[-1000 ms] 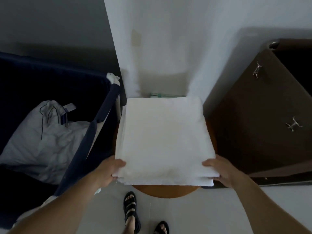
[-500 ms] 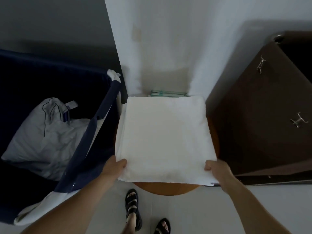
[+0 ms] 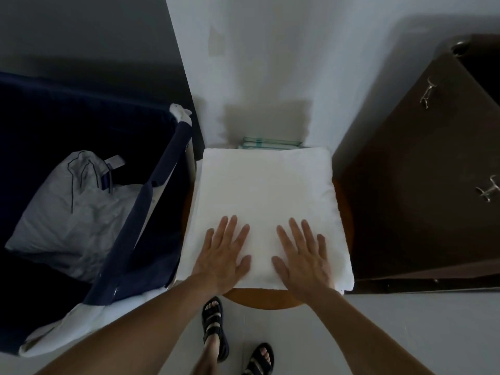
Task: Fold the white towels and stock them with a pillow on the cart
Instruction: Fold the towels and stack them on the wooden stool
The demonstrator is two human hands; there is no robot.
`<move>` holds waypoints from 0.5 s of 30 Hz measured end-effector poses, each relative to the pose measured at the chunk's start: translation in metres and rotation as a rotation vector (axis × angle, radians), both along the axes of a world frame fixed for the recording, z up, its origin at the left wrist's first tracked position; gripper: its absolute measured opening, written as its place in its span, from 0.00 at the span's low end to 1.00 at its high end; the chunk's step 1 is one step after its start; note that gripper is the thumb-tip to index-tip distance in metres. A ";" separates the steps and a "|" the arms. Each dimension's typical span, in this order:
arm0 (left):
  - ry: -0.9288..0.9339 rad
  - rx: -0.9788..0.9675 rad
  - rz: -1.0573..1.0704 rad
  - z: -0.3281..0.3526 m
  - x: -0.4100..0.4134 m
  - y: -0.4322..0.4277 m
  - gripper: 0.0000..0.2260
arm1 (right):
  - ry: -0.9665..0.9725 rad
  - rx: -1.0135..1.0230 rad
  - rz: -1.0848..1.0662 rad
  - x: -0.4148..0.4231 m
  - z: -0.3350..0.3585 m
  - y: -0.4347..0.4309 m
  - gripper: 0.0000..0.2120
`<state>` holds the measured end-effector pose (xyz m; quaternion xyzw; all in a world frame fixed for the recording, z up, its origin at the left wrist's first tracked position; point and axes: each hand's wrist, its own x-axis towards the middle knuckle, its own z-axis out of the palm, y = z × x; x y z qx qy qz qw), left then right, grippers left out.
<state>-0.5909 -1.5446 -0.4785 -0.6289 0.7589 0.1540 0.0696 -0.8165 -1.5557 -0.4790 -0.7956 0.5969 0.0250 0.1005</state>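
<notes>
Starting at far left: dark navy fabric cart with a navy-and-white rail running diagonally along its right side. Inside it lies a crumpled white pillow with a small tag near the top, dark piping visible. Just right of the cart, a round wooden stool stands against the white wall; only its rim shows. Folded white towels sit stacked on the stool, squared up, covering most of the seat. Behind the stack, touching the wall, a thin greenish packet, partly hidden. Left hand lies flat, palm down, on the near left part of the top towel, fingers straight and spread, gripping nothing. Right hand same on the near right part, fingers straight, flat on the towel, gripping nothing. Hands apart, thumbs pointing toward each other. Below the stool, two feet in black sandals on pale floor. Far right: dark brown cabinet with two metal handles.
</notes>
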 end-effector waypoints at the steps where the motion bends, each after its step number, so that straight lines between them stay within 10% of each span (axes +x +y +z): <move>1: 0.009 0.030 0.013 -0.008 0.004 0.001 0.32 | 0.045 0.041 0.029 -0.002 -0.011 0.004 0.31; 15: -0.079 0.142 0.167 -0.014 0.047 0.017 0.36 | 0.126 0.229 -0.342 -0.056 -0.003 -0.001 0.36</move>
